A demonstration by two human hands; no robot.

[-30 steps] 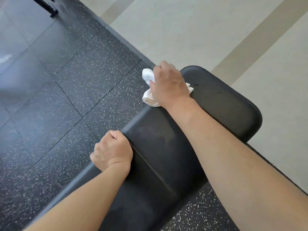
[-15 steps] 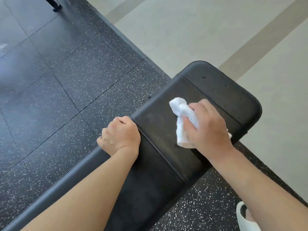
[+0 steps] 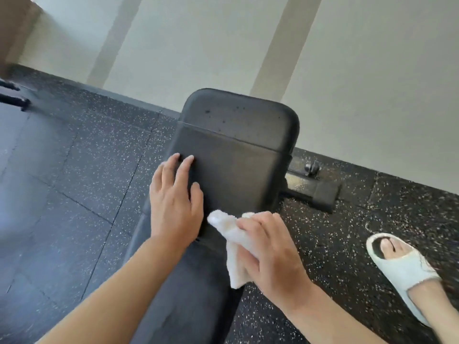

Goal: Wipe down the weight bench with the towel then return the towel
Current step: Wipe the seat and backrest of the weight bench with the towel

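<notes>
Underfoot, speckled black rubber flooring (image 3: 74,170) meets pale floor (image 3: 198,45).

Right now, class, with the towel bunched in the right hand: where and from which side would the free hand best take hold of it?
Take the loose tail of the towel hanging below the right hand, coming from the left, over the weight bench. That end droops free and uncovered, while fingers wrap the upper bunch. The left hand lies flat on the pad close by.

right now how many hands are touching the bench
2: the left hand lies flat on the weight bench pad's left edge; the right hand presses the towel against its near right side.
</notes>
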